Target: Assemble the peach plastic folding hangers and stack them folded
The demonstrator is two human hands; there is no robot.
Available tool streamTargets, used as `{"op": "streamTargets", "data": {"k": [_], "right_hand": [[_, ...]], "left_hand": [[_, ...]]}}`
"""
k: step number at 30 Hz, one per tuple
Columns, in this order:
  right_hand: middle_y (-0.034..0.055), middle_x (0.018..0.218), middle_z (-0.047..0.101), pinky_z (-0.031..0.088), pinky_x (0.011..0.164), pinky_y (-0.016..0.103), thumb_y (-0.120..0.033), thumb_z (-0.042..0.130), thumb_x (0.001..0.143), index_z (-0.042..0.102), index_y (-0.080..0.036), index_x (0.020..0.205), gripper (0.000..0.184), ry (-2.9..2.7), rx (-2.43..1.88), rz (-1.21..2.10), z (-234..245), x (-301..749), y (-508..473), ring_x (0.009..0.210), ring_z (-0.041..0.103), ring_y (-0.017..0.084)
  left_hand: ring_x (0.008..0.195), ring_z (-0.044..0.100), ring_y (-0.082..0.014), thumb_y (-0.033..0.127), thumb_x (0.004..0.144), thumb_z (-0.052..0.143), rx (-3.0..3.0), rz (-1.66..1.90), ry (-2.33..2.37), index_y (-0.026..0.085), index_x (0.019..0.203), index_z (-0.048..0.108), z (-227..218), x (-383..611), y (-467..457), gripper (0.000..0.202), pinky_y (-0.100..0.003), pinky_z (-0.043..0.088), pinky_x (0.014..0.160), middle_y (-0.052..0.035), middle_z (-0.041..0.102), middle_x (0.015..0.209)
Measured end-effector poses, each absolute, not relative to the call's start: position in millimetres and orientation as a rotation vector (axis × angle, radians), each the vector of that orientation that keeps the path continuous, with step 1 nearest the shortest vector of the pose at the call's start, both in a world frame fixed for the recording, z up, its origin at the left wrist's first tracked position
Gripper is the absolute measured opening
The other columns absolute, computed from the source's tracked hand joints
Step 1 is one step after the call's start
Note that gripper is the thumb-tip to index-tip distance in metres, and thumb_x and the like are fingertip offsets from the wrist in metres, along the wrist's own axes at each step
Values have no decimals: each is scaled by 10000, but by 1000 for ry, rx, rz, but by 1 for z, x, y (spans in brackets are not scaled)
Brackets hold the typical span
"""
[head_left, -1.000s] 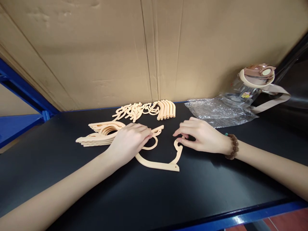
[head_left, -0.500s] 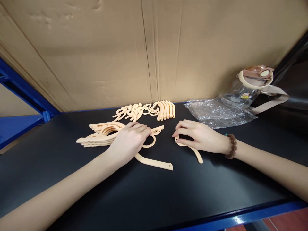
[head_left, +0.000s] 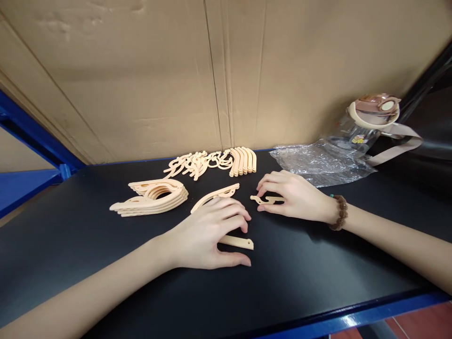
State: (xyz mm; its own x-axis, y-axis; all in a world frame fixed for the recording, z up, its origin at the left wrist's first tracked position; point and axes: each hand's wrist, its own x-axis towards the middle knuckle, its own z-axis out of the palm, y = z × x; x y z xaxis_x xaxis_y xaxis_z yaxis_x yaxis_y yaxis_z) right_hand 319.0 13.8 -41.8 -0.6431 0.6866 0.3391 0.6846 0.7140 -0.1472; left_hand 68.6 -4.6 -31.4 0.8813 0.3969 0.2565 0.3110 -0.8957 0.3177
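My left hand [head_left: 212,233] lies on the black table top [head_left: 289,273], with thumb and fingers closed round a flat peach plastic hanger arm [head_left: 240,242]; only the arm's right end shows. A second curved peach arm [head_left: 215,196] lies just behind that hand, untouched. My right hand [head_left: 294,197], with a bead bracelet on the wrist, pinches a small peach hook piece [head_left: 264,200] low over the table, a hand's width right of my left hand.
A stack of peach hangers [head_left: 151,197] lies to the left. Several loose peach parts [head_left: 212,162] sit in a row at the back by the cardboard wall [head_left: 176,80]. At the back right are a crumpled clear plastic bag [head_left: 318,165] and a strapped water bottle [head_left: 370,117].
My right hand pulled the hook piece free of the long arm and carried it back. My left hand left the ring piece and slid toward me onto the long arm.
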Motion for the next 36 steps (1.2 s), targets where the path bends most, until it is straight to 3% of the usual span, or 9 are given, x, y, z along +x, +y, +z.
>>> {"op": "streamTargets", "data": {"k": [8, 13, 20, 23, 26, 28, 30, 32, 36], "right_hand": [[22, 946, 662, 413, 790, 326, -287, 604, 863, 651, -181, 800, 132, -2502, -1089, 144, -41, 317, 12, 834, 580, 164], [23, 988, 639, 432, 765, 296, -260, 615, 833, 603, -190, 766, 98, -2459, -1057, 290, -45, 311, 10, 848, 568, 159], [23, 930, 632, 434, 729, 289, -217, 598, 809, 538, -197, 778, 71, -2442, -1053, 308, -47, 309, 8, 821, 559, 163], [21, 901, 625, 429, 707, 280, -214, 586, 821, 544, -197, 791, 54, -2467, -1009, 277, -47, 310, 8, 810, 553, 160], [24, 902, 622, 429, 703, 278, -226, 576, 839, 545, -193, 795, 64, -2485, -972, 251, -48, 309, 8, 805, 550, 158], [23, 901, 621, 431, 702, 280, -228, 576, 842, 542, -192, 799, 66, -2493, -971, 243, -48, 309, 8, 800, 547, 157], [24, 910, 620, 434, 704, 282, -223, 574, 845, 536, -192, 804, 64, -2501, -973, 236, -49, 309, 9, 804, 545, 158], [33, 944, 618, 441, 716, 290, -233, 559, 866, 531, -192, 824, 65, -2505, -965, 226, -49, 309, 8, 822, 546, 163], [71, 1084, 595, 455, 821, 325, -295, 465, 950, 513, -191, 905, 123, -2481, -946, 232, -47, 308, 7, 946, 549, 183]], "left_hand": [[1076, 519, -181, 314, 887, 576, 2661, 386, 602, 197, 909, 561, -36, 68, -3, 119, -297, 384, 950, -48, 591, 1136], [1017, 545, -156, 288, 910, 551, 2551, 443, 641, 207, 936, 566, -40, 67, -1, 87, -274, 406, 907, -23, 596, 1089], [663, 520, -105, 356, 910, 547, 2404, 553, 790, 195, 868, 570, -37, 71, -1, 168, -225, 414, 615, 27, 605, 783], [804, 553, -142, 354, 885, 588, 2527, 662, 829, 202, 852, 595, -37, 72, 1, 155, -291, 429, 798, 15, 624, 821], [1033, 530, -194, 354, 846, 642, 2658, 780, 901, 218, 834, 607, -38, 71, 4, 141, -426, 281, 1042, 4, 654, 974], [1072, 533, -193, 339, 841, 650, 2655, 785, 905, 218, 826, 599, -39, 70, 4, 132, -449, 220, 1090, 8, 657, 1022], [1015, 567, -165, 305, 850, 638, 2614, 720, 828, 211, 836, 587, -39, 70, 3, 108, -392, 312, 1046, 6, 656, 1015], [939, 588, -140, 264, 856, 623, 2583, 637, 702, 198, 853, 578, -39, 71, -1, 80, -295, 426, 910, -8, 647, 1001], [827, 593, -131, 217, 846, 610, 2585, 598, 495, 170, 827, 561, -36, 76, -14, 71, -230, 465, 756, -35, 651, 927]]}}
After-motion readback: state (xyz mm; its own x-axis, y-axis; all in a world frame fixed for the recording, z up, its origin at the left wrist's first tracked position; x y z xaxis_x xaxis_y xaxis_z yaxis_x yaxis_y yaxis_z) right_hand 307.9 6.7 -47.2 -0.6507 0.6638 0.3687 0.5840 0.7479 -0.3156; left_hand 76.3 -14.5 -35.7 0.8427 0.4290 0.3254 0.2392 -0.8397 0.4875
